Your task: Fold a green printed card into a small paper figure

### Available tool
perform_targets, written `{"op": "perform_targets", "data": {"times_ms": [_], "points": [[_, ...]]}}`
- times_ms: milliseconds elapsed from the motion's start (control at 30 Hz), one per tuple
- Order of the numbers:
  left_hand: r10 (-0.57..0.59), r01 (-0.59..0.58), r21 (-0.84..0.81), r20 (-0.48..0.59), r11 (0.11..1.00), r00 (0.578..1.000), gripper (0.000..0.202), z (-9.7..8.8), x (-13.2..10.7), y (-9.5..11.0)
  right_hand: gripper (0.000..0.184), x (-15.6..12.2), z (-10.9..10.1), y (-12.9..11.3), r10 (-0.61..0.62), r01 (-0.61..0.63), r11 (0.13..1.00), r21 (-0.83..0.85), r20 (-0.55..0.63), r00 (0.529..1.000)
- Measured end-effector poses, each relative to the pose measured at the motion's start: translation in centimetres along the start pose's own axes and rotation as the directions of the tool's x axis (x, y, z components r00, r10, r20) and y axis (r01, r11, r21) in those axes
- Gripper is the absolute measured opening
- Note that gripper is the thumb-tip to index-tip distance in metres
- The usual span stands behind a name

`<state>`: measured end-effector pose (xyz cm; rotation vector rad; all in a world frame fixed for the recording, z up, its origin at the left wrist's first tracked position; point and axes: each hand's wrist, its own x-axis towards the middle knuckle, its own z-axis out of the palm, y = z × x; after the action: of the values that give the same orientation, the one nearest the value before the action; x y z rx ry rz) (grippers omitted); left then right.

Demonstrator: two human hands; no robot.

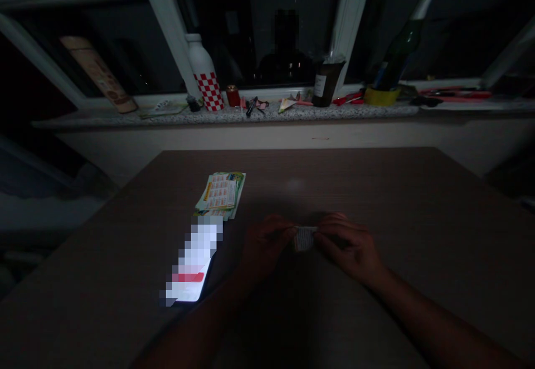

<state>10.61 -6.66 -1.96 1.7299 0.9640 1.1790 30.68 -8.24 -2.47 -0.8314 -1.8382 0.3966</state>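
Between my two hands is a small piece of printed paper, pale with fine lines of text and folded or bent at its upper edge. My left hand pinches its left side between thumb and fingers. On the right side, my right hand grips it the same way. Both hands are low over the brown table. Dim light hides the finer folds of the paper. Left of my left hand lies a lit phone, its screen partly blurred out. Just beyond the phone is a stack of printed cards.
A granite windowsill runs behind the table. On it stand a red-and-white checked bottle, a tan flask, a small red jar, a dark cup and a green bottle in a yellow holder.
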Motion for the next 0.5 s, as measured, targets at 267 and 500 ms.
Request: {"op": "perform_targets", "data": {"times_ms": [267, 500], "points": [[-0.034, 0.034, -0.036, -0.018, 0.999, 0.999, 0.013, -0.02, 0.04, -0.11, 0.012, -0.16, 0.18, 0.18, 0.080, -0.080, 0.997, -0.011, 0.023, 0.997], [-0.084, 0.083, -0.036, -0.030, 0.996, 0.996, 0.016, 0.29, 0.08, 0.05, 0.008, -0.12, 0.30, 0.12, 0.051, -0.051, 0.998, 0.026, 0.004, 0.999]]}}
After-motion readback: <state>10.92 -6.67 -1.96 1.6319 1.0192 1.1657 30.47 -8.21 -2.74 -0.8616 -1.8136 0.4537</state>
